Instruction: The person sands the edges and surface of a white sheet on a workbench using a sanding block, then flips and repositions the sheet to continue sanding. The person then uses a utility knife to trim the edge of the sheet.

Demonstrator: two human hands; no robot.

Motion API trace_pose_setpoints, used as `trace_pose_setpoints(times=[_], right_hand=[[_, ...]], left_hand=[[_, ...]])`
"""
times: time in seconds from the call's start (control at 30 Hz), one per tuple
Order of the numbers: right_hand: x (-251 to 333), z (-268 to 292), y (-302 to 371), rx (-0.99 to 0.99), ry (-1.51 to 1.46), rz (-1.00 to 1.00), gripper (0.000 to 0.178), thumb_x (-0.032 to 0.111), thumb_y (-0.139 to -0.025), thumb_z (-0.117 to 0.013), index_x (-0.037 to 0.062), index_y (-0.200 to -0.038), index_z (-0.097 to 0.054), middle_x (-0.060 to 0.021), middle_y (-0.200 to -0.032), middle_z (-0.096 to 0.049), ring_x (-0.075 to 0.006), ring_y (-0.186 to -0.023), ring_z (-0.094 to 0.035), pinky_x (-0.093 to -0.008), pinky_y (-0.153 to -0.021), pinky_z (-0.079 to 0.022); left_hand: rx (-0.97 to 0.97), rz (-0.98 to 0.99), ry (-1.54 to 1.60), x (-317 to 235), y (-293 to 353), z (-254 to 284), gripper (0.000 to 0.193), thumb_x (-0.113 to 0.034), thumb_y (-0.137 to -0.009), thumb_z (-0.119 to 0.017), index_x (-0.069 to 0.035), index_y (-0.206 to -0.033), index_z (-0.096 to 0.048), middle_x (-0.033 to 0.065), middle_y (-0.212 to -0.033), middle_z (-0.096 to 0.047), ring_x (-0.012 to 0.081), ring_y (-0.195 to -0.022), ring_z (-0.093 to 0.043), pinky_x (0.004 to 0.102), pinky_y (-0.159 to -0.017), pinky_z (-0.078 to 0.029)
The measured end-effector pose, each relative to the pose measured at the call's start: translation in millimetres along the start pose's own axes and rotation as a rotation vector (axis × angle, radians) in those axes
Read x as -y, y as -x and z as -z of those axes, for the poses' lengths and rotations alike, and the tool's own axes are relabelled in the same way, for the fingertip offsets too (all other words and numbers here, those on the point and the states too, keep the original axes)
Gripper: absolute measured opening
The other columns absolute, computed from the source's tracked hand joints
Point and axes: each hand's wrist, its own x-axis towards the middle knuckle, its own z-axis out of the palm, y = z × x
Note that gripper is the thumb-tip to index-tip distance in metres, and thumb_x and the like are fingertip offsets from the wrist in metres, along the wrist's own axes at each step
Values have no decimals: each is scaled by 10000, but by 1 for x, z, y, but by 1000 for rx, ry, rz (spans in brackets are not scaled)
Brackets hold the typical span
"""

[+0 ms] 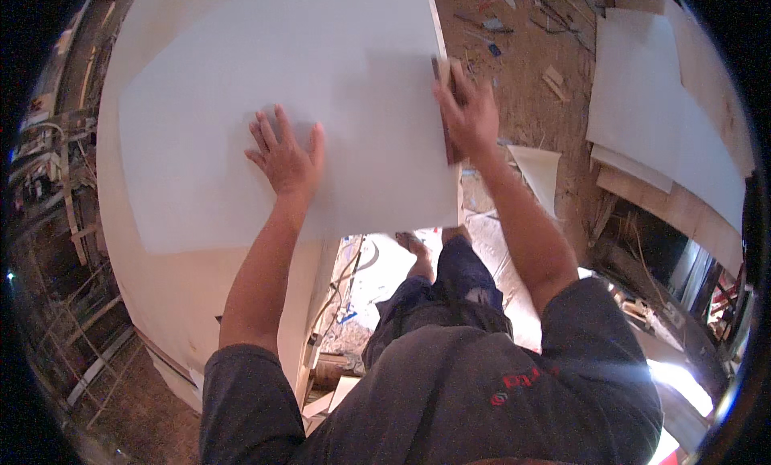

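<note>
A large white panel point(193, 168) lies flat on a pale wooden worktable point(201, 292). My left hand point(287, 156) rests on its face with the fingers spread, holding nothing. At the panel's right edge, my right hand point(472, 116) is closed around a long dark brown block that looks like a sanding block point(453, 150). The block stands along the edge and touches it. Motion blurs my right hand a little, and its palm hides part of the block.
Wood scraps point(554, 83) and debris litter the brown floor at the right. More white sheets point(634, 95) lie on a stack at the far right. A pale triangular offcut point(536, 172) lies beside my right forearm. Cluttered racks point(72, 216) line the left side.
</note>
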Motion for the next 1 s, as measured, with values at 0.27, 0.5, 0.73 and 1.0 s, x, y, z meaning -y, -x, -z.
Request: trace_pose_setpoints(times=[0.27, 0.5, 0.73, 1.0], right_hand=[[-6, 19, 72, 162, 54, -83, 717, 423, -881, -765, 110, -1491, -558, -285, -1061, -590, -391, -921, -643, -464, -871, -535], [22, -26, -226, -49, 46, 38, 766, 722, -918, -568, 172, -1451, -594, -284, -1158, -604, -457, -1110, -630, -520, -930, -514], [12, 5, -61, 120, 8, 18, 678, 473, -935, -703, 99, -1483, -562, -243, -994, -568, -423, -949, -642, -509, -850, -523], [34, -28, -258, -53, 34, 46, 706, 704, -913, -580, 192, -1396, -631, -297, -1095, -627, -483, -1047, -657, -552, -880, -536]], left_hand=[[97, 43, -33, -3, 0, 15, 874, -534, -969, -586, -81, -1634, -244, 266, -1678, -165, 481, -1563, -115, 755, -1168, -115], [111, -22, -22, -9, -8, 12, 902, -534, -954, -591, -79, -1640, -223, 250, -1688, -138, 468, -1572, -82, 749, -1174, -87], [157, 33, -14, -8, -5, 18, 928, -549, -947, -588, -73, -1646, -205, 240, -1698, -120, 460, -1580, -45, 733, -1184, -34], [95, -20, 17, -12, -13, 18, 908, -507, -944, -621, -117, -1655, -211, 220, -1711, -128, 459, -1577, -97, 756, -1169, -100]])
